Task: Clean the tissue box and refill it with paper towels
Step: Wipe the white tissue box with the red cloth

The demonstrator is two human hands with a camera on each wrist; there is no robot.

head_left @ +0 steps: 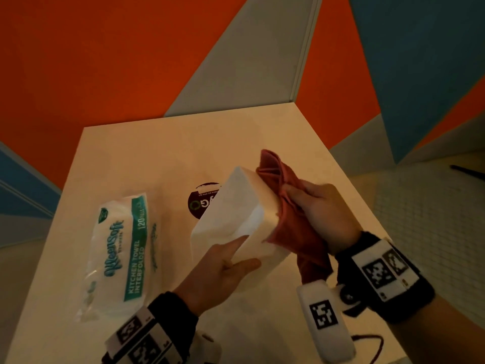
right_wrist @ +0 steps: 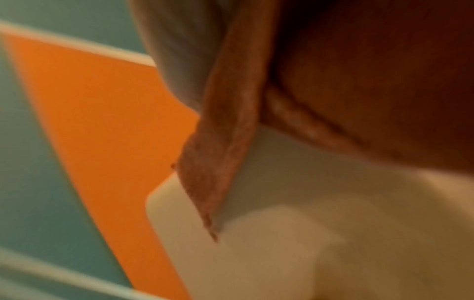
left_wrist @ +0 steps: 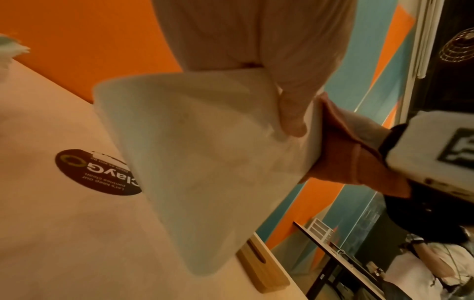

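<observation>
A white tissue box (head_left: pixel 236 214) is held tilted above the table. My left hand (head_left: pixel 225 266) grips its near end, thumb on one face; the fingers (left_wrist: pixel 292 113) wrap its edge in the left wrist view. My right hand (head_left: pixel 315 214) holds a red cloth (head_left: pixel 286 206) bunched against the box's right side. The cloth (right_wrist: pixel 223 142) hangs over the white box (right_wrist: pixel 282 243) in the blurred right wrist view. A plastic pack of Kleensoft kitchen towels (head_left: pixel 118 256) lies on the table to the left.
The white table (head_left: pixel 162 153) carries a dark round sticker (head_left: pixel 202 203) partly behind the box. A wooden lid with a slot (left_wrist: pixel 261 266) lies on the table near the box. Orange, blue and grey walls stand behind. A dark cable (head_left: pixel 372 342) trails at the near edge.
</observation>
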